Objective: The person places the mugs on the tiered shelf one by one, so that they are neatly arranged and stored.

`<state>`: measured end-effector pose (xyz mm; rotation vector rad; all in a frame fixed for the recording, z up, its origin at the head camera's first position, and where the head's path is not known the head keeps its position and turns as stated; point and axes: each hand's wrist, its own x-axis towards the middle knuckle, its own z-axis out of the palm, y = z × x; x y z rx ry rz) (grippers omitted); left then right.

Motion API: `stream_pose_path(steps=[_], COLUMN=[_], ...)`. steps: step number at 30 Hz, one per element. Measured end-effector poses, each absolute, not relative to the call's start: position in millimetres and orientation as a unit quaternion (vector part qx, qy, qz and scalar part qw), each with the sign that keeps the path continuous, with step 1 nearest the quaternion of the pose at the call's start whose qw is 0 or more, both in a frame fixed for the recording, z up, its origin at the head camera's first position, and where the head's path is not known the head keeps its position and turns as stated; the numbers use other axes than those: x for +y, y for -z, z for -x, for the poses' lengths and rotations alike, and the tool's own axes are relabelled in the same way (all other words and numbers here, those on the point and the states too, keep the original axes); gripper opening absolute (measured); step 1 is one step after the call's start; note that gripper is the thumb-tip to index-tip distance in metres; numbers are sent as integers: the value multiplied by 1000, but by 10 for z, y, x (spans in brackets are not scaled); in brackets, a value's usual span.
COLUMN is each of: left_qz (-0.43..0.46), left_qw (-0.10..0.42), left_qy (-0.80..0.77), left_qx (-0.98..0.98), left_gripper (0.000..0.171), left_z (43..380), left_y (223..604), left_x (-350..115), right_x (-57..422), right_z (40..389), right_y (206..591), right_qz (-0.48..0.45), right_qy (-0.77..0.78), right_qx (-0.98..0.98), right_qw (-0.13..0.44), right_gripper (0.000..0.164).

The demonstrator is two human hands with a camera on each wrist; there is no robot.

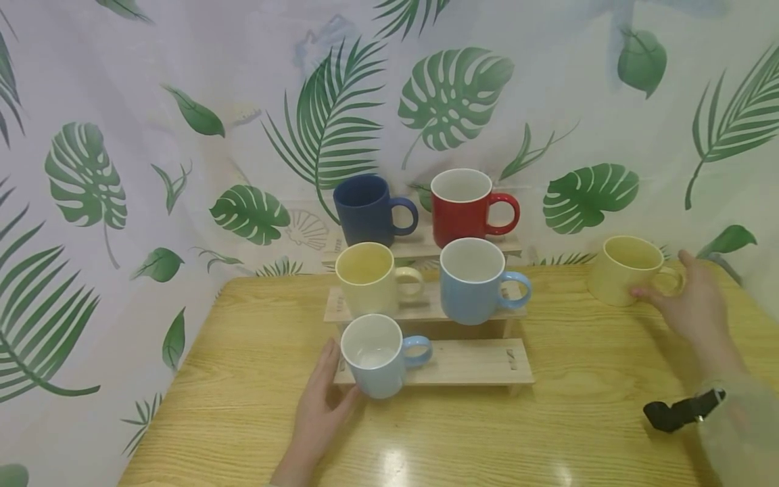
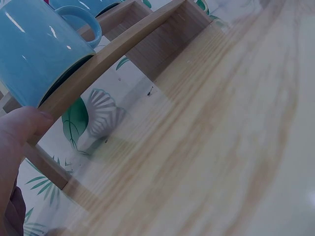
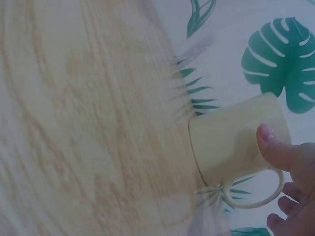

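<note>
At the left end of the lowest shelf (image 1: 468,362) stands a light-blue mug (image 1: 377,362) with a white inside, its handle to the right. My left hand (image 1: 319,399) lies round the mug's left side; in the left wrist view its thumb (image 2: 29,120) touches the shelf's front edge by the mug's base. Far right on the table, a pale-yellow mug (image 1: 615,277) stands upright. Beside its handle is my right hand (image 1: 700,304), fingers spread. Its thumb (image 3: 275,147) overlaps the mug's side, and the other fingers are apart from the handle.
Stepped wooden shelves carry another yellow mug (image 1: 365,281) and a blue mug (image 1: 471,284) on the middle level. A navy mug (image 1: 365,213) and a red mug (image 1: 459,220) stand on top. Behind the wooden table (image 1: 255,365) hangs a leaf-patterned cloth (image 1: 243,155).
</note>
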<state>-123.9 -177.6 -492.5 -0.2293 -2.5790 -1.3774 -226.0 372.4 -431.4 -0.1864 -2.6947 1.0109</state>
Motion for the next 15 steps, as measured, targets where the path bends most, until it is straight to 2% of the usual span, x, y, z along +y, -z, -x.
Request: stream_pose_path(steps=[4, 9, 15], left_qz=[81, 83, 86], left_qw=[110, 114, 120], left_qy=[467, 466, 459], left_qx=[-874, -874, -876], left_gripper=[76, 75, 75], left_z=[1237, 1236, 1238], left_y=[4968, 5004, 5035], left_x=[-1776, -1777, -1780], right_x=[3780, 3772, 3646], right_z=[2317, 2339, 2295], right_y=[4388, 4467, 4489], right_qz=[54, 50, 60], right_qy=[-329, -317, -312], right_qx=[-936, -939, -940], right_qw=[116, 126, 127], right_gripper=[91, 69, 53])
